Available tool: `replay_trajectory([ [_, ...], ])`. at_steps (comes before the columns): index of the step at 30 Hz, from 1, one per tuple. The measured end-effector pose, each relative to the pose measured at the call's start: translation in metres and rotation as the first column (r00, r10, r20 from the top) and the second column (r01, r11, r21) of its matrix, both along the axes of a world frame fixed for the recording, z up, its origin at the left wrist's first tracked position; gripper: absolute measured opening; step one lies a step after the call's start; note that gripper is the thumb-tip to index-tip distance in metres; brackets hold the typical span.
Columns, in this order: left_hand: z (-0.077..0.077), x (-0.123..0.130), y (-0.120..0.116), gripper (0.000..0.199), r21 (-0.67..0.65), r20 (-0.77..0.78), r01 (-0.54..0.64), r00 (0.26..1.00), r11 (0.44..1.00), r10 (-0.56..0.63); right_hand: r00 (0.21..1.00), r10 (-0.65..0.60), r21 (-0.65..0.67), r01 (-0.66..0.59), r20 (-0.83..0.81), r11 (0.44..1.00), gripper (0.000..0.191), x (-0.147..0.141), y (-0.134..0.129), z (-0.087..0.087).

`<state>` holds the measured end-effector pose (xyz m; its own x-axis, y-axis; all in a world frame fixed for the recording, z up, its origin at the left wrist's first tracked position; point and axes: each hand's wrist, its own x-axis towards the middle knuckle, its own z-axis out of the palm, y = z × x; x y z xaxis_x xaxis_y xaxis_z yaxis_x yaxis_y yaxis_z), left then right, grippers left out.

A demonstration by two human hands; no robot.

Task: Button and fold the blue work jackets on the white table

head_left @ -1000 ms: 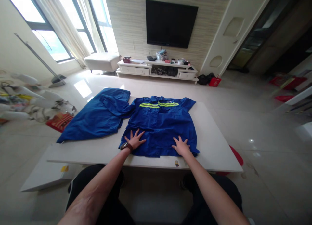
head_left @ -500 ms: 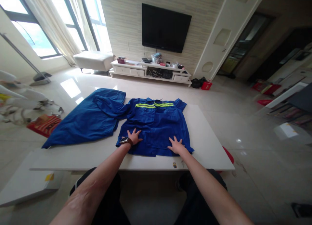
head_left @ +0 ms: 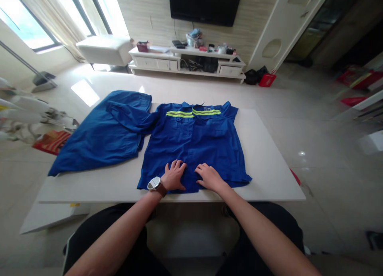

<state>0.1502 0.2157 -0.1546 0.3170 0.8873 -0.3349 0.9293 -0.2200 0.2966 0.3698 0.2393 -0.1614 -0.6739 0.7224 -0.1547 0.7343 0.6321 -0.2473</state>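
Observation:
A dark blue shirt [head_left: 209, 140] with yellow-green reflective stripes across its chest lies spread on the white table [head_left: 269, 168], collar toward the far edge. My left hand [head_left: 174, 175], with a watch on its wrist, rests on the lower front of the shirt, fingers apart. To the right of the middle, my right hand [head_left: 208, 175] lies on the fabric near the hem, its fingers slightly bent and apart. Neither hand grips the cloth. Another blue garment [head_left: 98, 132] lies in a heap at the table's left, touching the shirt's sleeve.
Past the table stands a white TV cabinet [head_left: 155, 64] with small items on it. A red bag [head_left: 52, 141] is on the floor at the left, and a white bench [head_left: 104, 50] is by the window. My legs are under the near table edge.
Both my hands have moved inward, closer together, on the lower shirt. The shirt looks flatter and wider. The view has tilted down.

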Motion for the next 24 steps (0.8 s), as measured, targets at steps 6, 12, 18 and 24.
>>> replay_trajectory([
  [6, 0.018, 0.011, 0.023, 0.049, 0.083, 0.130, 0.137, 0.981, 0.987, -0.147, 0.995, 0.099, -0.038, -0.099, 0.004, 0.994, 0.018, -0.013, 0.019, -0.001],
  [12, 0.018, 0.019, 0.032, 0.029, -0.035, 0.196, 0.165, 0.968, 0.986, -0.155, 0.992, -0.089, -0.047, 0.085, -0.090, 0.995, 0.019, -0.008, 0.030, 0.014],
  [18, -0.002, 0.028, 0.009, 0.038, -0.064, 0.203, 0.285, 0.942, 0.957, -0.267, 0.893, -0.338, -0.116, 0.317, -0.297, 0.941, 0.040, 0.007, 0.031, 0.021],
  [24, -0.013, 0.028, -0.001, 0.045, -0.108, 0.192, 0.309, 0.939, 0.945, -0.285, 0.788, -0.391, -0.179, 0.349, -0.475, 0.920, 0.024, 0.009, 0.022, 0.015],
])
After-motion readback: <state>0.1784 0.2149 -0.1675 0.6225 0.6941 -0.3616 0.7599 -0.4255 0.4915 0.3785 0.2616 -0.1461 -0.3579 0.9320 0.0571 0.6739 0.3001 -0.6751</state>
